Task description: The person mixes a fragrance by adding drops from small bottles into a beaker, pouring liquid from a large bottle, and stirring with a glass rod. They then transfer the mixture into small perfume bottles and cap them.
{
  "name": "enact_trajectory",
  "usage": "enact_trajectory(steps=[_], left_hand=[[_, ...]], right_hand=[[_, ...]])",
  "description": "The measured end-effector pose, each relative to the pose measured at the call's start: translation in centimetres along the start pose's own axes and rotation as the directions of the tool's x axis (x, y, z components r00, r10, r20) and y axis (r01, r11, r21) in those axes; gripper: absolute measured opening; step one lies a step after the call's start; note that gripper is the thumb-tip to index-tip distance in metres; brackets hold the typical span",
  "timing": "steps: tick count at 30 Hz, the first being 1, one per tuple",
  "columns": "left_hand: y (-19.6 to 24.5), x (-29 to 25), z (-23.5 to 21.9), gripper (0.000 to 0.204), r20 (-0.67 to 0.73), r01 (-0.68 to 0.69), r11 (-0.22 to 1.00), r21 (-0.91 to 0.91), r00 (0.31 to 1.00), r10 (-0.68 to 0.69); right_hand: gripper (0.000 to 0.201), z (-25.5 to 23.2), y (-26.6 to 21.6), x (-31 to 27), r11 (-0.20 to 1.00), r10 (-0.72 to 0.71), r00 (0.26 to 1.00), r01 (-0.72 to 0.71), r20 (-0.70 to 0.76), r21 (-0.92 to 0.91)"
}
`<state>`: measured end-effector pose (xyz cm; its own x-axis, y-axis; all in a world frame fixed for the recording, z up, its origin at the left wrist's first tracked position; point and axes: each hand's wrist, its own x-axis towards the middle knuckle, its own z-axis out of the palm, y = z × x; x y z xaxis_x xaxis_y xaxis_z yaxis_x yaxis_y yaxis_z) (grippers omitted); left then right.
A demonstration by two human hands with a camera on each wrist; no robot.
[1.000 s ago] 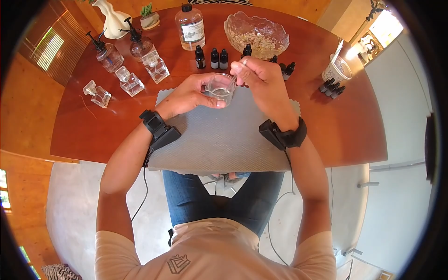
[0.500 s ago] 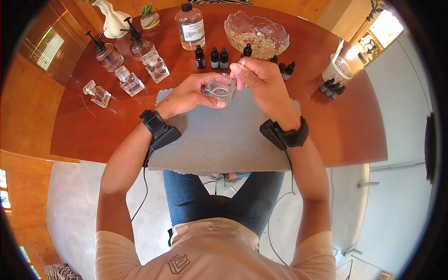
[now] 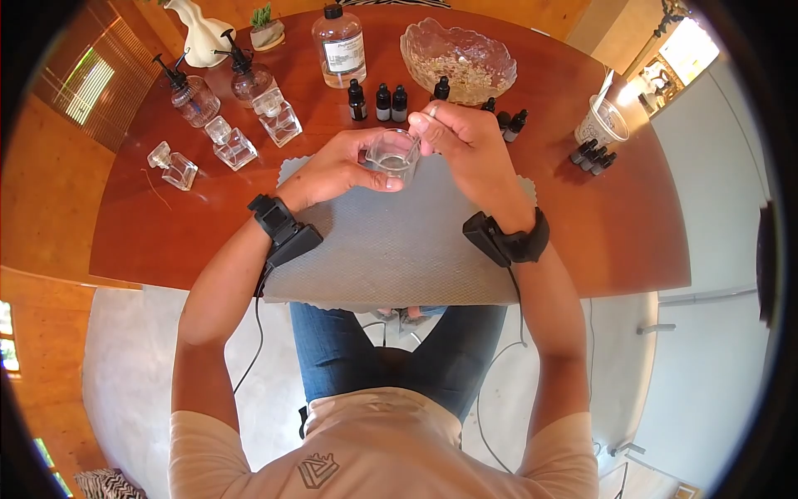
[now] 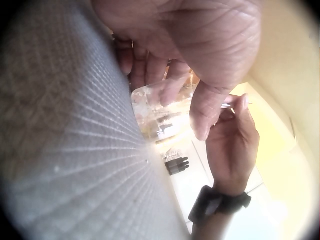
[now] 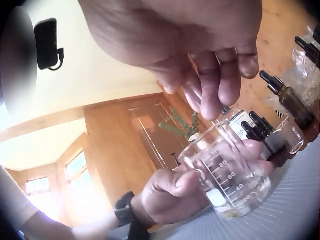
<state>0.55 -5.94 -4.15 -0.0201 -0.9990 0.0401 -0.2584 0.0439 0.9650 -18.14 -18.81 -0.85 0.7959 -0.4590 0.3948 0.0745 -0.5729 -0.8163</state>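
Observation:
My left hand (image 3: 332, 173) grips a small glass beaker (image 3: 389, 153), thumb on the near side and fingers round the far side. White graduation marks run up the beaker's wall (image 5: 220, 180) in the right wrist view, with a little clear liquid (image 5: 252, 195) low inside. Above the rim, my right hand (image 3: 471, 154) pinches a thin clear stirring rod (image 3: 416, 144) between thumb and fingers. The rod's lower part slants down into the beaker. A grey textured mat (image 3: 391, 249) lies beneath both hands, and the beaker's base is right at its surface.
Black-capped dropper bottles (image 3: 357, 101) stand just beyond the hands. Behind them are a large labelled bottle (image 3: 342, 54) and a glass bowl (image 3: 457, 62). Perfume bottles (image 3: 235, 148) and pump bottles (image 3: 195, 101) stand left. A cup (image 3: 600, 125) and several small bottles (image 3: 592, 156) are right.
My right hand has shifted only slightly at the rim, and the rod's slant in the beaker differs a little. The left hand and beaker keep their place.

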Motion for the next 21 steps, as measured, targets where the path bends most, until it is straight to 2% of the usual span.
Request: enact_trajectory(steps=[2, 5, 8, 11, 14, 17, 20, 21], left_hand=[[0.0, 0.0, -0.1, 0.062, 0.004, 0.007, 1.000, 0.000, 1.000, -0.007], [-0.1, 0.1, 0.0, 0.062, 0.008, -0.002, 1.000, 0.008, 1.000, 0.002], [0.1, 0.0, 0.0, 0.062, 0.007, 0.007, 1.000, 0.010, 1.000, -0.007], [0.1, 0.0, 0.0, 0.062, 0.008, 0.007, 1.000, 0.006, 1.000, -0.007], [-0.1, 0.1, 0.0, 0.062, -0.007, -0.020, 1.000, 0.012, 1.000, 0.021], [0.1, 0.0, 0.0, 0.061, -0.009, -0.009, 1.000, 0.005, 1.000, 0.009], [0.0, 0.1, 0.0, 0.061, 0.010, -0.020, 1.000, 0.010, 1.000, 0.019], [0.0, 0.0, 0.0, 0.061, -0.003, -0.022, 1.000, 0.004, 1.000, 0.022]], right_hand=[[0.030, -0.1, -0.1, -0.2, 0.987, 0.030, 0.998, -0.038, 0.054, 0.159], [0.031, 0.4, 0.0, 0.0, 1.000, -0.018, 0.997, 0.018, -0.076, -0.009], [0.030, -0.3, -0.3, 0.0, 1.000, -0.027, 0.998, 0.027, 0.059, 0.014], [0.032, 0.9, -0.1, 0.1, 0.990, -0.110, 0.984, 0.122, -0.140, 0.077], [0.031, 0.4, 0.0, 0.2, 0.991, -0.120, 0.992, 0.122, -0.041, 0.053], [0.033, 0.6, -0.2, 0.0, 0.983, -0.106, 0.990, 0.118, -0.094, 0.138], [0.033, 0.3, 0.5, 0.2, 0.994, -0.103, 0.994, 0.105, -0.038, 0.036], [0.033, 0.5, 0.3, 0.3, 0.992, -0.094, 0.994, 0.099, -0.061, 0.080]])
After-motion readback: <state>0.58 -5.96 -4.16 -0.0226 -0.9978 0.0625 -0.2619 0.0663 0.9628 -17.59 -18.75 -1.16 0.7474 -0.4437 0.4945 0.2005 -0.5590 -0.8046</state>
